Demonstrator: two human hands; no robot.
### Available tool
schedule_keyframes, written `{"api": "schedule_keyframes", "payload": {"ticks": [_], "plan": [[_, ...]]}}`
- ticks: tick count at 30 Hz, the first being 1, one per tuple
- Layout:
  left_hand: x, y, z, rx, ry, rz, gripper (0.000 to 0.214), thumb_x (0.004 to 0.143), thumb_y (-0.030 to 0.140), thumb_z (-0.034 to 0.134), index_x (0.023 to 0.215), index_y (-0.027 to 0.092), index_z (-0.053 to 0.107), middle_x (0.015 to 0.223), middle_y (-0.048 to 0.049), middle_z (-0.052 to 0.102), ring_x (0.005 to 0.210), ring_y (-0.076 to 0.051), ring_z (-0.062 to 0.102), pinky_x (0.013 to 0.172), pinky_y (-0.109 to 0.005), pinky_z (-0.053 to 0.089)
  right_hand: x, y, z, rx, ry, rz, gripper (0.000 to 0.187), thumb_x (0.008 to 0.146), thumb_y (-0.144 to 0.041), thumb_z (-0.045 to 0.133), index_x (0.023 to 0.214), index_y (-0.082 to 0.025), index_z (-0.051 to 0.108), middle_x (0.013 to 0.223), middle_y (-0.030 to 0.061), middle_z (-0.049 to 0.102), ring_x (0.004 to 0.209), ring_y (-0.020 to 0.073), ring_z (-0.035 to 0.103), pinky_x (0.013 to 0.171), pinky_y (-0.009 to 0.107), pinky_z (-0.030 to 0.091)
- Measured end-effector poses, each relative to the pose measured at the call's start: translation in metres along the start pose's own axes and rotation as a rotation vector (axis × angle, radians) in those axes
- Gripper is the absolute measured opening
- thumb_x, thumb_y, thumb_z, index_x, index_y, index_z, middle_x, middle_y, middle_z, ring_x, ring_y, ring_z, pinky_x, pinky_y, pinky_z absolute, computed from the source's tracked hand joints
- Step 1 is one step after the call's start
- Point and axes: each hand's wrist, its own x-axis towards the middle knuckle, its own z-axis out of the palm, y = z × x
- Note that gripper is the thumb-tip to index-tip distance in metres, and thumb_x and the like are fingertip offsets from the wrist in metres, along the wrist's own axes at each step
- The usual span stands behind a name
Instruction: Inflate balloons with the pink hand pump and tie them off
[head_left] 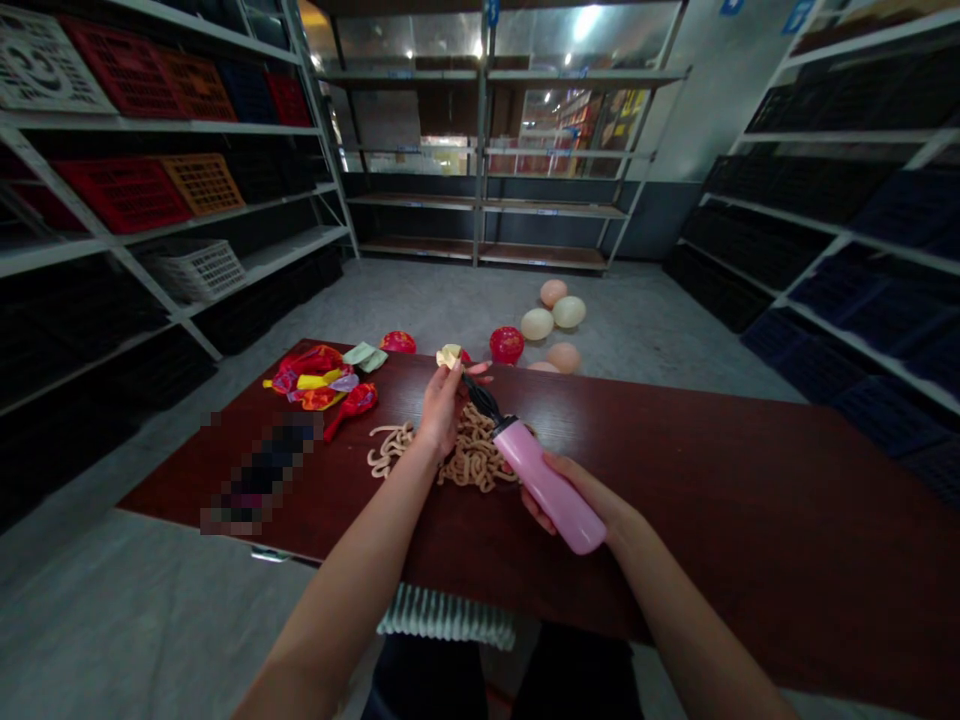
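My right hand point(581, 495) grips a pink hand pump point(547, 487) whose black nozzle point(480, 397) points up and away. My left hand point(442, 405) pinches a pale yellow uninflated balloon point(448, 355) onto the nozzle tip. Both hands hover over a dark red-brown table point(712, 480). Under them lies a heap of beige uninflated balloons point(465, 455). A pile of red, yellow and pink flat balloons point(319, 385) sits to the left, with a pale green one point(365, 356) beside it.
Inflated balloons lie on the floor beyond the table: red ones point(507, 344) and cream and peach ones point(555, 315). A blurred-out dark object point(262, 470) rests on the table's left part. Metal shelving with crates point(127, 190) lines both sides and the back.
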Motion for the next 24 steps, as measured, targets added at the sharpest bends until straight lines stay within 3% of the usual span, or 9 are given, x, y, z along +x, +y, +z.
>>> {"api": "schedule_keyframes", "payload": {"ticks": [4, 7, 10, 14, 18, 24], "plan": [[-0.001, -0.001, 0.002, -0.01, 0.014, -0.096, 0.025, 0.087, 0.039, 0.069, 0.1, 0.018, 0.063, 0.105, -0.0095, 0.074, 0.099, -0.024, 0.07, 0.082, -0.031, 0.054, -0.001, 0.001, -0.001, -0.008, 0.002, -0.013, 0.06, 0.081, -0.066, 0.061, 0.112, -0.015, 0.062, 0.068, 0.006, 0.069, 0.049, 0.0143, 0.062, 0.045, 0.021, 0.049], [-0.001, -0.001, 0.0, -0.004, 0.079, -0.227, 0.029, 0.087, 0.044, 0.068, 0.096, 0.017, 0.062, 0.104, -0.0101, 0.073, 0.086, -0.02, 0.072, 0.073, -0.029, 0.054, -0.001, 0.002, -0.001, -0.036, -0.002, -0.032, 0.058, 0.08, -0.067, 0.062, 0.104, -0.014, 0.062, 0.067, 0.0068, 0.068, 0.049, 0.0147, 0.062, 0.044, 0.022, 0.048], [-0.001, 0.0, -0.002, 0.027, 0.068, -0.303, 0.034, 0.087, 0.049, 0.066, 0.096, 0.016, 0.063, 0.102, -0.012, 0.074, 0.079, -0.018, 0.071, 0.067, -0.028, 0.053, -0.001, 0.003, 0.001, -0.054, 0.021, -0.042, 0.056, 0.079, -0.067, 0.063, 0.097, -0.015, 0.062, 0.067, 0.0067, 0.068, 0.048, 0.0147, 0.061, 0.044, 0.023, 0.048], [-0.001, 0.002, 0.0, -0.075, 0.051, -0.241, 0.026, 0.09, 0.04, 0.066, 0.106, 0.019, 0.067, 0.111, -0.0078, 0.073, 0.089, -0.016, 0.069, 0.077, -0.027, 0.053, -0.001, 0.002, 0.002, -0.05, 0.023, -0.044, 0.054, 0.079, -0.067, 0.063, 0.096, -0.015, 0.062, 0.066, 0.0067, 0.069, 0.048, 0.0152, 0.062, 0.044, 0.023, 0.049], [-0.001, 0.001, 0.003, -0.177, 0.088, -0.193, 0.014, 0.091, 0.031, 0.066, 0.098, 0.02, 0.07, 0.109, -0.0032, 0.073, 0.096, -0.014, 0.067, 0.083, -0.025, 0.051, -0.001, 0.001, 0.004, -0.04, 0.023, -0.05, 0.054, 0.08, -0.066, 0.063, 0.098, -0.015, 0.062, 0.066, 0.0066, 0.069, 0.048, 0.0153, 0.062, 0.043, 0.023, 0.049], [-0.004, -0.01, 0.001, 0.044, 0.036, -0.186, 0.036, 0.084, 0.051, 0.068, 0.098, 0.018, 0.073, 0.1, -0.0078, 0.075, 0.092, -0.019, 0.068, 0.071, -0.025, 0.048, -0.001, 0.0, 0.003, 0.009, 0.065, -0.017, 0.053, 0.08, -0.066, 0.062, 0.101, -0.018, 0.063, 0.066, 0.0059, 0.069, 0.047, 0.0141, 0.061, 0.042, 0.021, 0.048]]}}
